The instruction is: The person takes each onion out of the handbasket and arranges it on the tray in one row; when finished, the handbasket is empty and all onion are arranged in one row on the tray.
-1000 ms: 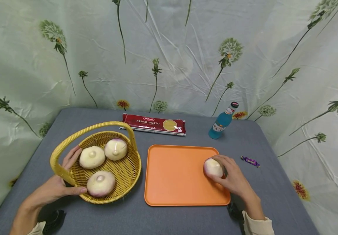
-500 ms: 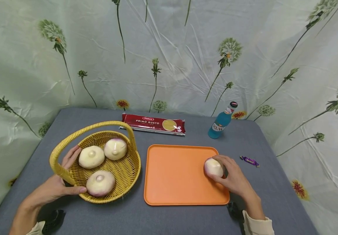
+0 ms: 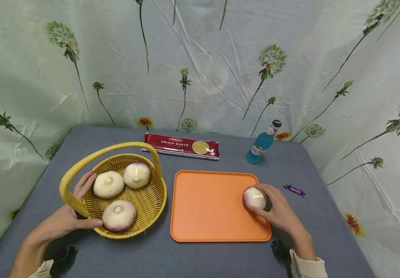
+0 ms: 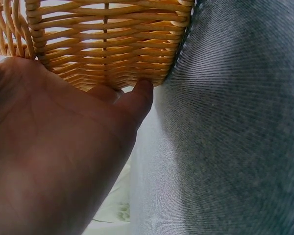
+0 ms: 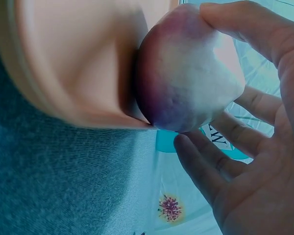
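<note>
A yellow wicker basket (image 3: 149, 206) with a tall arched handle stands at the left of the table. In it lie three white turnips (image 3: 119, 215) tinged with purple. My left hand (image 3: 64, 221) holds the basket's left side, thumb at the near rim and fingers round the outer wall; in the left wrist view, fingers press against the woven cane (image 4: 110, 41). My right hand (image 3: 279, 210) grips another turnip (image 3: 254, 198) over the right part of an orange tray (image 3: 206, 208). Seen from the right wrist, thumb and fingertips touch opposite sides of this turnip (image 5: 186, 73), close to the tray.
Behind the tray lies a red pasta packet (image 3: 181, 146). A blue bottle (image 3: 260, 146) stands at the back right, and a purple-wrapped candy (image 3: 295, 190) lies right of the tray. A flowered curtain (image 3: 200, 77) closes off the table's far side.
My right hand has shifted very slightly to the right with the turnip in its grip. My left hand and the basket have stayed in place.
</note>
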`<state>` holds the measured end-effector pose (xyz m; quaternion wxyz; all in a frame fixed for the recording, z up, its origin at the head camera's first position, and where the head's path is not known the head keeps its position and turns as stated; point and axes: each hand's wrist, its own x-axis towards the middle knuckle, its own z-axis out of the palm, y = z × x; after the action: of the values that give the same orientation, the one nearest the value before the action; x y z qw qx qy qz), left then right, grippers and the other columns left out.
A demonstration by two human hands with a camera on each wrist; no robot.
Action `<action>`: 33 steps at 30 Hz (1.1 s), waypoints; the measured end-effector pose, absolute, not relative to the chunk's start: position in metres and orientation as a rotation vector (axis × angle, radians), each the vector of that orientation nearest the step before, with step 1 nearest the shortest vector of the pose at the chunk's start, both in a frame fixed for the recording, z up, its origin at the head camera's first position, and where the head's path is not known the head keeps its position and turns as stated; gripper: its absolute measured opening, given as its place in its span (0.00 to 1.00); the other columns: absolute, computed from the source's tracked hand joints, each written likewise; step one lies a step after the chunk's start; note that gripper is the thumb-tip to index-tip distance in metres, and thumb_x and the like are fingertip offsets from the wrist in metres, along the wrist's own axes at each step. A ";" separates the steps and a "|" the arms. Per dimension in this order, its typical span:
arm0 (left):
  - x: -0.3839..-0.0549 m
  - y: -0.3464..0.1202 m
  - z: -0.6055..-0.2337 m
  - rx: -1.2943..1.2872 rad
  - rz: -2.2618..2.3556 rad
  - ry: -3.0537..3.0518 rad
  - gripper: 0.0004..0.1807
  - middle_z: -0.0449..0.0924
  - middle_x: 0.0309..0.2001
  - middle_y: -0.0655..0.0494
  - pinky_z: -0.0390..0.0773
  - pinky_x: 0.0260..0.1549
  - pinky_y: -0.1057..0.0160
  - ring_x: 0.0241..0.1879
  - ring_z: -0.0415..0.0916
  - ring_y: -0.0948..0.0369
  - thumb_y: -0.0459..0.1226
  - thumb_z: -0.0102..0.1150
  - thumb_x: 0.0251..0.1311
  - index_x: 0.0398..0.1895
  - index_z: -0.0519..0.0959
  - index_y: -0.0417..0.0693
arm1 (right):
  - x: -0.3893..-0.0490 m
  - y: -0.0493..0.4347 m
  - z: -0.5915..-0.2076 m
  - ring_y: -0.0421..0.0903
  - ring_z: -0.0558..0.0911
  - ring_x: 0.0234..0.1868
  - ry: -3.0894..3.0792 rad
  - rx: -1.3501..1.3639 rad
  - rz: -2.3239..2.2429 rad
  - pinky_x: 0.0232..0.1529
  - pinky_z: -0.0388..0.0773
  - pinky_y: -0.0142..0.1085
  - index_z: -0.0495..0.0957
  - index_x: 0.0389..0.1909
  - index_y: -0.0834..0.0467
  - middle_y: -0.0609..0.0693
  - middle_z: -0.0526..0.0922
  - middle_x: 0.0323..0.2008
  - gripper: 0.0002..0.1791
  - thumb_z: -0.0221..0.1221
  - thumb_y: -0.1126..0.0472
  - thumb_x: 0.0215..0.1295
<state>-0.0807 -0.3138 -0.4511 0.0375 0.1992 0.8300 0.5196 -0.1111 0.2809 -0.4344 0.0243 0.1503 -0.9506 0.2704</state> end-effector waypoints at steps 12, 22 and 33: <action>-0.080 -0.314 -0.452 0.612 1.602 2.535 0.70 0.21 0.80 0.55 0.34 0.57 0.85 0.75 0.21 0.71 0.26 0.74 0.44 0.82 0.34 0.55 | -0.114 0.281 -0.432 0.61 0.72 0.61 -2.959 0.463 0.815 0.56 0.70 0.65 0.74 0.62 0.57 0.60 0.75 0.62 0.35 0.73 0.48 0.56; -0.079 -0.313 -0.450 0.634 1.609 2.541 0.70 0.22 0.80 0.54 0.40 0.57 0.86 0.74 0.25 0.77 0.23 0.74 0.42 0.82 0.35 0.52 | -0.115 0.278 -0.423 0.63 0.71 0.64 -2.956 0.452 0.792 0.59 0.66 0.67 0.74 0.64 0.58 0.62 0.74 0.63 0.36 0.72 0.47 0.57; -0.080 -0.312 -0.450 0.644 1.640 2.519 0.70 0.22 0.80 0.53 0.41 0.58 0.85 0.74 0.26 0.77 0.23 0.74 0.41 0.82 0.35 0.49 | -0.114 0.266 -0.410 0.59 0.69 0.65 -2.864 0.543 0.794 0.60 0.66 0.65 0.74 0.64 0.56 0.57 0.74 0.64 0.34 0.73 0.54 0.57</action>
<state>-0.0803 -0.3123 -0.4501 0.0339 0.2095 0.8190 0.5331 -0.1140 0.2664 -0.4101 0.0604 0.1795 -0.9462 0.2622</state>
